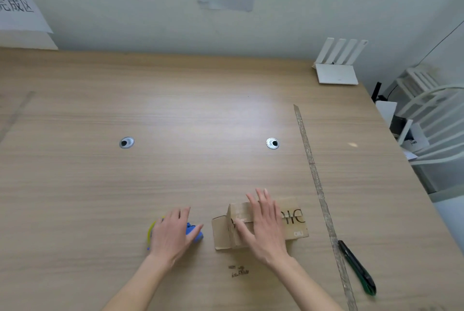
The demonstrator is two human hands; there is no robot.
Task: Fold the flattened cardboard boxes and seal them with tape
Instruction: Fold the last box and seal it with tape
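Note:
A small brown cardboard box (293,220) stands on the wooden table (175,109) near the front edge, with a side flap open to the left. My right hand (263,225) lies flat on top of the box with straight fingers. To the box's left sits a blue tape dispenser (194,231) with a yellow-edged roll. My left hand (173,233) rests over the dispenser, fingers spread and thumb against its blue part. I cannot tell whether it grips it.
A black and green utility knife (359,268) lies at the front right beside a long strip of old tape (316,185) stuck across the table. A white router (337,69) stands at the back right corner. Two cable grommets (126,142) sit mid-table. Chairs stand off the right edge.

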